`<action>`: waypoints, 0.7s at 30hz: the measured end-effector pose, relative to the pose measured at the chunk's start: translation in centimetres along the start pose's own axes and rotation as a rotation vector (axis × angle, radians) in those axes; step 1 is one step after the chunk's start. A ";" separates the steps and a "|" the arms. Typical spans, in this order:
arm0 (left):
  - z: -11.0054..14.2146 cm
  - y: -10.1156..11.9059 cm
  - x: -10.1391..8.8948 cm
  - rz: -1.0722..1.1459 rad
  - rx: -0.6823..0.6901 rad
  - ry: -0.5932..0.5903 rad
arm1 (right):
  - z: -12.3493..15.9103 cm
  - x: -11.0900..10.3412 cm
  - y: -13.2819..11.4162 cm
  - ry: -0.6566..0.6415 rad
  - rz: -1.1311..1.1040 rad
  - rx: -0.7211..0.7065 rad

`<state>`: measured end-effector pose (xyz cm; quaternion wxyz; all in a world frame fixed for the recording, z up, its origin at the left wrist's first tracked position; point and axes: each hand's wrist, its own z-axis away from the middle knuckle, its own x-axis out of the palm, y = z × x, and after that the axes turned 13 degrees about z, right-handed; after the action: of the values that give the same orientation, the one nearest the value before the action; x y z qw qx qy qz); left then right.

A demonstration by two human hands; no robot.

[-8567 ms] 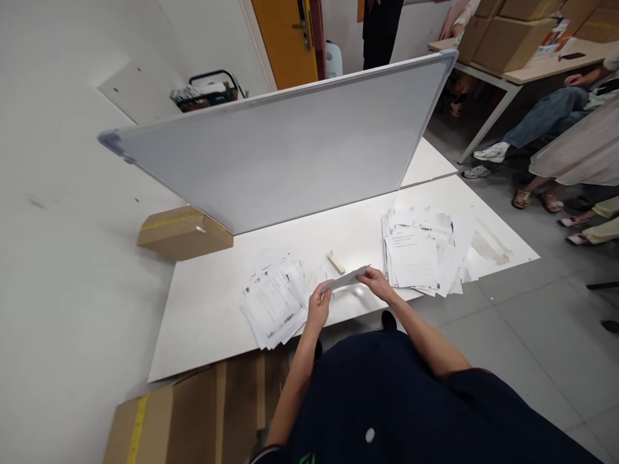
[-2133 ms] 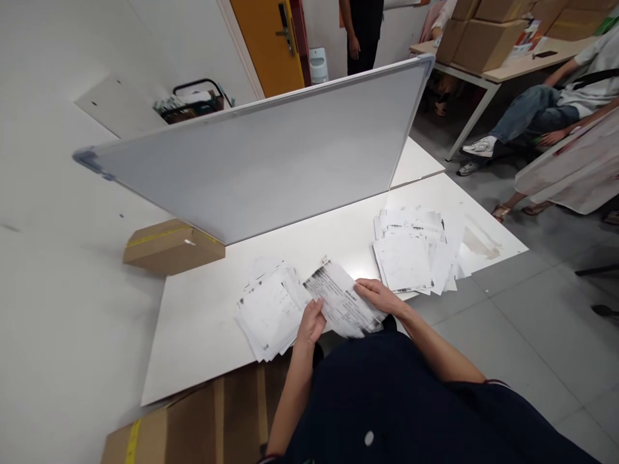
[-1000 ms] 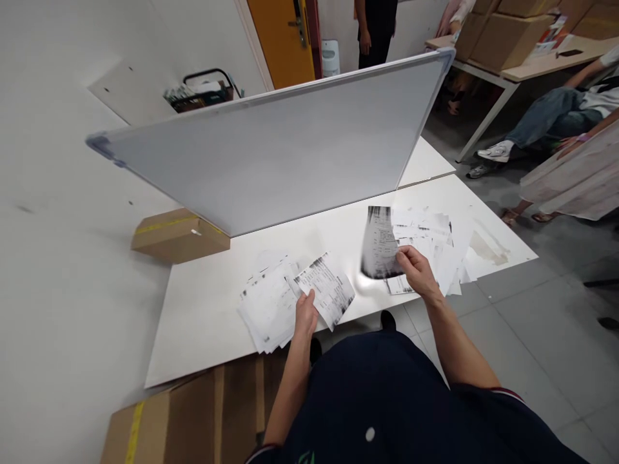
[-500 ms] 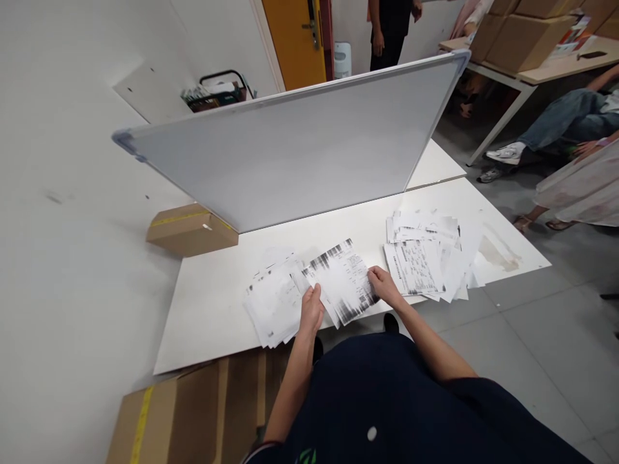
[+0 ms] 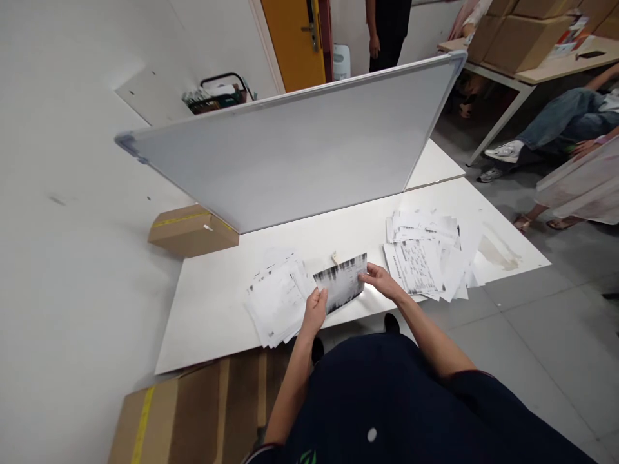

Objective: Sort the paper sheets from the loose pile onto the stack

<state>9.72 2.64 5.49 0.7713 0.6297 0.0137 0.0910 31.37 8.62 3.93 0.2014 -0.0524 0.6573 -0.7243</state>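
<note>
Both hands hold printed paper sheets (image 5: 342, 282) with dark streaks along their edges, tilted above the white table (image 5: 207, 303). My left hand (image 5: 315, 310) grips the lower left corner, thumb on top. My right hand (image 5: 380, 280) pinches the right edge, fingers closed on it. How many sheets are held cannot be told. Left of my hands lies a loose paper pile (image 5: 275, 303). Another spread pile of printed sheets (image 5: 418, 267) lies to the right. Just behind the held paper a small pale beige object (image 5: 335, 258) rests on the table, its kind unclear.
A whiteboard (image 5: 300, 154) stands across the table behind the papers. One cardboard box (image 5: 193, 231) sits at its left end; more cardboard (image 5: 193, 412) is below the near left edge. People are standing and sitting beyond, near a desk (image 5: 536, 74) with boxes.
The held paper has tilted up and shifted slightly right, showing less of its face. My right hand has moved a little left along its edge. The small beige object has come into view.
</note>
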 end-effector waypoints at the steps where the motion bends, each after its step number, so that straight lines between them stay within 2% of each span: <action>1: 0.1 0.1 0.1 -0.012 0.020 -0.027 | -0.2 0.2 0.0 -0.026 -0.066 -0.017; 4: 0.0 -0.3 0.3 -0.031 0.075 -0.035 | -0.2 1.0 0.3 0.046 -0.137 -0.053; 9: -0.6 -2.6 0.5 -0.047 0.076 0.004 | 0.3 2.5 2.9 0.191 -0.007 -0.060; 15: -1.3 -4.9 0.8 -0.016 0.029 0.016 | 0.1 3.2 5.9 0.198 0.052 -0.040; 21: -1.3 -5.8 0.6 -0.046 0.023 0.011 | 0.3 3.1 6.1 0.197 0.059 -0.001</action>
<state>10.81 2.89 -0.41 0.7659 0.6375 0.0335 0.0765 29.98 6.93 -2.58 0.1569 0.0385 0.6756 -0.7193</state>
